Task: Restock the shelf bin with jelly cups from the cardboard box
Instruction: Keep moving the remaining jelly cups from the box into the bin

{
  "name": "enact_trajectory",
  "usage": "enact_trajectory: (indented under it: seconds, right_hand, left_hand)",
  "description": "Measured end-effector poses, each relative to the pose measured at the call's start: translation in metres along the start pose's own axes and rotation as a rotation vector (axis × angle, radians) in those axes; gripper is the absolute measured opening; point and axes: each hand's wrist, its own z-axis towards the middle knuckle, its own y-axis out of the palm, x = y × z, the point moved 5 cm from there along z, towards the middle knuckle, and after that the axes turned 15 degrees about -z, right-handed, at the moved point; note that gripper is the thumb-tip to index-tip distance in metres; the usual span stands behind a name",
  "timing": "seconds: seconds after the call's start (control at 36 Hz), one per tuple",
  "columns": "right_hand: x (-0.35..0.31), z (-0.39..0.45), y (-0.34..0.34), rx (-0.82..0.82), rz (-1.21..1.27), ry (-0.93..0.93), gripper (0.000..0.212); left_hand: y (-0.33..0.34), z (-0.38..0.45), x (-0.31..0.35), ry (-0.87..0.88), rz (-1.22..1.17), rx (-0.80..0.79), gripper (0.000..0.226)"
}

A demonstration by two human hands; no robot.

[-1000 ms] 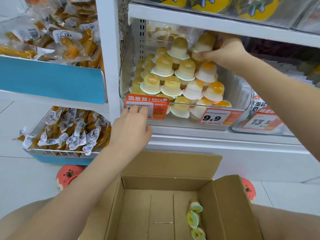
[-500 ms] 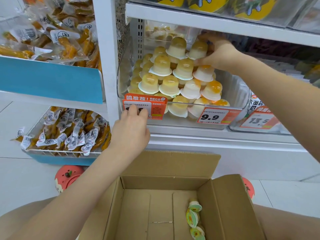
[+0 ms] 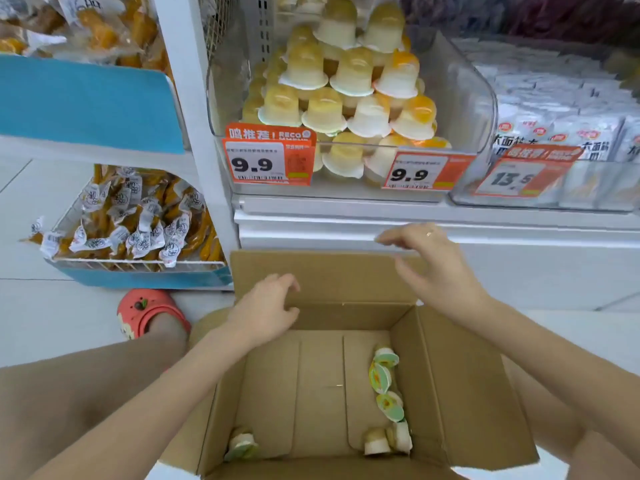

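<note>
Cardboard box [image 3: 460, 393] — jelly cups [image 3: 384, 375] below empty fingers [image 3: 388, 240]

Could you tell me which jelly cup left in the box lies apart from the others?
The cup in the box's near-left corner; the rest lie along the right wall.

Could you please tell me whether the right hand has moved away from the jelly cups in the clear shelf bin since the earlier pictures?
Yes. The right hand has come down out of the clear plastic shelf bin and now hovers open over the brown cardboard box.
</note>
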Motion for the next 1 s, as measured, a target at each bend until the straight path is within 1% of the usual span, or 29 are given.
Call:
enact_trajectory:
  seconds: [0.06, 0.08, 0.11, 0.17, 0.19, 0.25, 0.33, 0.44, 0.5, 0.58, 0.64, 0.69, 0.78, 0.83, 0.86, 0.92, 0.94, 1.0]
  right_hand:
    - [0.005, -0.042, 0.049, -0.299, 0.029, 0.035, 0.032]
    - [0.009, -0.062, 0.072, -0.457, 0.027, 0.047, 0.034]
    - [0.016, -0.082, 0.095, -0.608, 0.020, 0.061, 0.036]
    - [0.029, -0.119, 0.135, -0.859, -0.010, 0.098, 0.040]
    - [0.036, -0.135, 0.152, -0.959, -0.037, 0.124, 0.043]
    - [0.046, -0.162, 0.177, -1.105, -0.081, 0.172, 0.051]
    - [0.058, -0.189, 0.204, -1.234, -0.157, 0.187, 0.055]
    - [0.061, -0.201, 0.232, -1.320, -0.342, 0.138, 0.056]
    - [0.060, -0.205, 0.242, -1.363, -0.435, 0.126, 0.054]
    - [0.056, -0.213, 0.252, -1.398, -0.523, 0.038, 0.049]
    - [0.054, -0.221, 0.258, -1.409, -0.549, -0.064, 0.052]
    - [0.054, -0.226, 0.262, -1.416, -0.549, -0.115, 0.059]
    - [0.056, -0.226, 0.266, -1.431, -0.501, -0.113, 0.059]
    - [0.056, -0.224, 0.265, -1.427, -0.440, -0.087, 0.062]
    - [0.055, -0.225, 0.264, -1.428, -0.393, -0.040, 0.064]
    - [0.055, -0.225, 0.258, -1.370, -0.228, 0.162, 0.061]
    - [0.055, -0.223, 0.253, -1.305, -0.112, 0.298, 0.059]
    - [0.051, -0.212, 0.240, -1.151, 0.130, 0.525, 0.056]
  left_hand:
    - [0.034, -0.009, -0.033, -0.105, -0.099, -0.139, 0.030]
    - [0.050, -0.015, -0.053, -0.165, -0.089, -0.193, 0.031]
    - [0.068, -0.022, -0.074, -0.221, -0.049, -0.247, 0.034]
    - [0.101, -0.038, -0.116, -0.317, 0.095, -0.373, 0.040]
    - [0.115, -0.047, -0.133, -0.354, 0.183, -0.443, 0.043]
    - [0.138, -0.064, -0.157, -0.406, 0.317, -0.575, 0.052]
    - [0.164, -0.078, -0.175, -0.419, 0.476, -0.699, 0.054]
    - [0.186, -0.082, -0.190, -0.348, 0.701, -0.819, 0.056]
    - [0.189, -0.082, -0.194, -0.325, 0.750, -0.861, 0.059]
    - [0.193, -0.078, -0.197, -0.311, 0.749, -0.870, 0.065]
    - [0.197, -0.075, -0.203, -0.306, 0.720, -0.855, 0.060]
    - [0.197, -0.072, -0.207, -0.328, 0.649, -0.837, 0.052]
    - [0.193, -0.068, -0.203, -0.432, 0.411, -0.763, 0.047]
    - [0.187, -0.064, -0.196, -0.527, 0.179, -0.674, 0.039]
    - [0.184, -0.062, -0.191, -0.565, 0.051, -0.618, 0.032]
    - [0.178, -0.056, -0.177, -0.630, -0.207, -0.499, 0.010]
    - [0.174, -0.054, -0.169, -0.680, -0.364, -0.435, 0.006]
    - [0.167, -0.051, -0.148, -0.801, -0.656, -0.370, 0.010]
